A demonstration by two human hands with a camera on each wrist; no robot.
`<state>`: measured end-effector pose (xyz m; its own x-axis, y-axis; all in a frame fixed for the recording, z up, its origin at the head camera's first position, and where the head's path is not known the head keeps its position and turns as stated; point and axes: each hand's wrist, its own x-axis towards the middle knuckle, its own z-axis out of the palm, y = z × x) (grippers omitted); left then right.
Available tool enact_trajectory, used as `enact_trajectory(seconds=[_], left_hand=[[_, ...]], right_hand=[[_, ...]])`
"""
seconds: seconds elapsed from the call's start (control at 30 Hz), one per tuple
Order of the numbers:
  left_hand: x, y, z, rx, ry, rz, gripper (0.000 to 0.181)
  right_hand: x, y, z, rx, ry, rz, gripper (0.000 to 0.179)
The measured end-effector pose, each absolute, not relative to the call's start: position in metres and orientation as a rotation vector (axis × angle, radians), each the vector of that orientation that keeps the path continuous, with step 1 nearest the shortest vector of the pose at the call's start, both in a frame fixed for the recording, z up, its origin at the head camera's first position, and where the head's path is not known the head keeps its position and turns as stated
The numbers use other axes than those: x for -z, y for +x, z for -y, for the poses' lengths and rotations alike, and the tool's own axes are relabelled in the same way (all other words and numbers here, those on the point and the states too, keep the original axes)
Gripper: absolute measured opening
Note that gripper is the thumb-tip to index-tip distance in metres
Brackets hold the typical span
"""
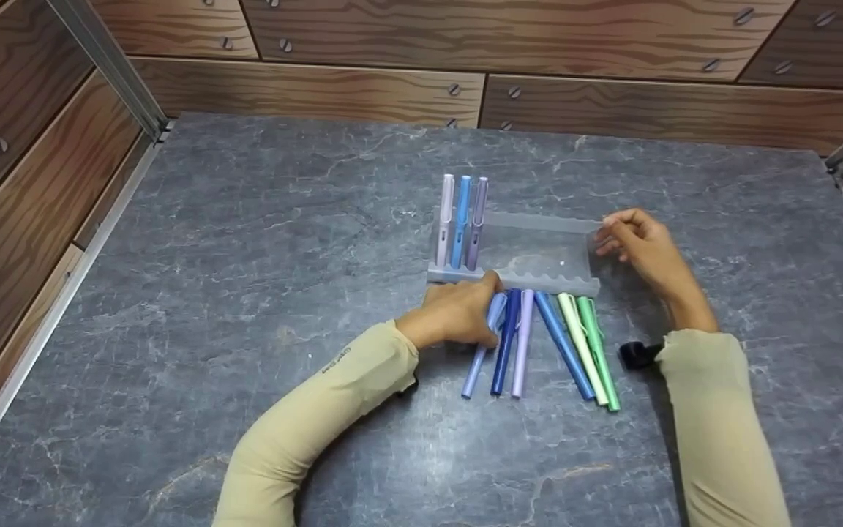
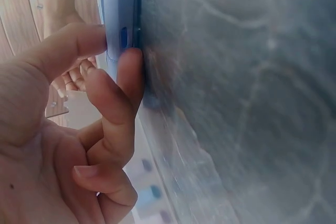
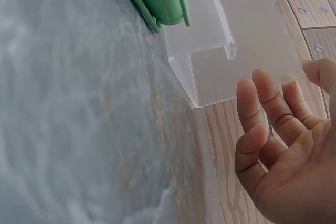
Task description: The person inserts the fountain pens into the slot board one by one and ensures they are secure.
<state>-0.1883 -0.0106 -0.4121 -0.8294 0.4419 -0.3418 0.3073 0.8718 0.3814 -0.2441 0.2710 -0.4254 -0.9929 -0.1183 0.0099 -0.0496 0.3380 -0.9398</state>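
Observation:
My left hand (image 1: 462, 311) pinches a periwinkle-blue pen (image 2: 118, 9) between thumb and fingers near its capped end, just in front of a clear plastic pen rack (image 1: 535, 245). Three pens stand in the rack's left slots: pale lilac (image 1: 446, 219), bright blue (image 1: 460, 227) and dusky purple (image 1: 477, 227). By the rack's right side is my right hand (image 1: 645, 249), fingers loosely bent, holding nothing, thumb tip right at the panel's edge. Loose on the table lie a dark blue pen (image 1: 505, 351), a lavender pen (image 1: 522, 351), a blue pen (image 1: 568, 355), a pale green pen (image 1: 584, 351) and a green pen (image 1: 601, 359).
The dark marbled table (image 1: 282, 219) carries the rack and pens. Wood-patterned panels (image 1: 363, 88) stand along its back and left side, with metal posts (image 1: 118, 73) at the corners. A black wrist device (image 1: 637, 355) sticks out from the right sleeve (image 1: 714, 410).

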Motion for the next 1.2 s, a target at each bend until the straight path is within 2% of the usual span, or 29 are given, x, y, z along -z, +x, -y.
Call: enact_trajectory(seconds=[1.2], left_hand=[[0.385, -0.197, 0.033, -1.099, 0.524, -2.312, 0.073]], right_hand=[[0.428, -0.246, -0.271, 1.742, -0.154, -2.550, 0.010]])
